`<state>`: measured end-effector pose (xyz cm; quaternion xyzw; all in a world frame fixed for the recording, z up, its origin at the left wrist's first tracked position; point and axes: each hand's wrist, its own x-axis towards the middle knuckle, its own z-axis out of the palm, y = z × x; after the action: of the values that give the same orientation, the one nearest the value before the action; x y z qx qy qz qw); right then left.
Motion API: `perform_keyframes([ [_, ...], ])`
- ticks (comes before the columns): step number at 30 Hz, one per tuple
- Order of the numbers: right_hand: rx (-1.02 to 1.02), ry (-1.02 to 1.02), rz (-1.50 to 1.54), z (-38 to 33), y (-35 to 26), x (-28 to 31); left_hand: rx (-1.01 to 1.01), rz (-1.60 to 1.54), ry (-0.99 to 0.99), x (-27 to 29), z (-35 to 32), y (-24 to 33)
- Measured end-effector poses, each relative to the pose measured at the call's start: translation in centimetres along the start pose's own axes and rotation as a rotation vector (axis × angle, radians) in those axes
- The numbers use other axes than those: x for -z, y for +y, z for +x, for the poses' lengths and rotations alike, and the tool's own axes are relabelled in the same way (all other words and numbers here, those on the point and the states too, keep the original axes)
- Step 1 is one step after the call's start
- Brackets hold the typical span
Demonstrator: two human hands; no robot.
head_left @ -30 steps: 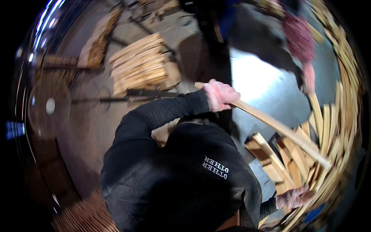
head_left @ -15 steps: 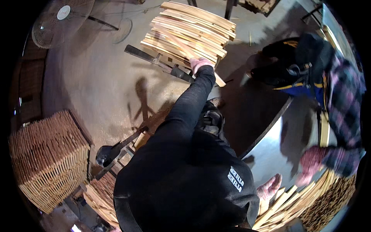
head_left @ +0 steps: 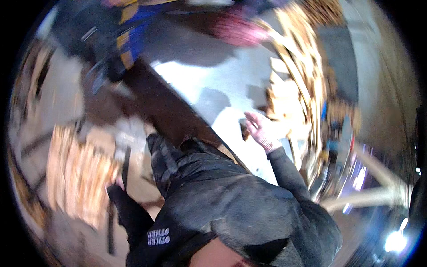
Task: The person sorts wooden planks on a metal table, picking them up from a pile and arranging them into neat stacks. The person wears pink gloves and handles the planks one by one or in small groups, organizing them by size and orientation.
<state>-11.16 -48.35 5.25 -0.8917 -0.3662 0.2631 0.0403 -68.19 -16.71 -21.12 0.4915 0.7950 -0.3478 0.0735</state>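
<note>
My right hand (head_left: 261, 131), in a pale glove, is over the shiny metal table (head_left: 178, 80), fingers stretched out and nothing seen in them. It is beside a heap of long pale wooden strips (head_left: 307, 75) along the table's right side. My left hand (head_left: 116, 181) is at the near right edge of a stack of wooden strips (head_left: 80, 173). Blur and the dark sleeve hide most of its fingers, so its grip cannot be made out.
Across the table another person's reddish gloved hand (head_left: 240, 31) reaches toward the strips. That person's dark and blue clothing (head_left: 138, 26) shows at upper left. The table's dark edge (head_left: 187, 107) runs close to my legs. A bright lamp (head_left: 396, 241) shines at lower right.
The view has swung to the right, bringing the table to the middle and the stack to the left. My right hand is now farther out over the table; my left hand remains by the stack.
</note>
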Motion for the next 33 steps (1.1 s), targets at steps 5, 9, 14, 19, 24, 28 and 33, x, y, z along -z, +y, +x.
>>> perform_keyframes([
  [5,-0.675,0.358,-0.067,-8.4,12.2,0.0,-0.291,0.081,0.164,6.1,-11.6,11.7],
  [9,-1.172,0.741,0.201,-18.0,24.4,-6.7,-1.292,-1.384,-0.793,16.5,-39.2,21.2],
  [14,-1.200,0.888,1.173,-17.2,26.2,-7.8,-2.225,-0.513,-0.293,17.3,-64.4,30.6],
  [19,-1.068,1.093,1.686,-9.7,27.2,-5.5,-2.444,0.097,0.751,4.4,-76.2,36.2],
  [24,-0.464,1.140,1.886,-9.9,32.6,-12.3,-2.412,0.468,0.539,0.0,-80.8,31.0],
  [28,-0.123,1.096,2.229,-9.9,33.7,-13.0,-2.449,0.317,0.948,-3.9,-77.2,33.8],
  [33,-0.657,1.126,2.184,-10.4,36.9,-10.4,-2.323,0.355,0.949,-5.3,-78.0,35.0],
])
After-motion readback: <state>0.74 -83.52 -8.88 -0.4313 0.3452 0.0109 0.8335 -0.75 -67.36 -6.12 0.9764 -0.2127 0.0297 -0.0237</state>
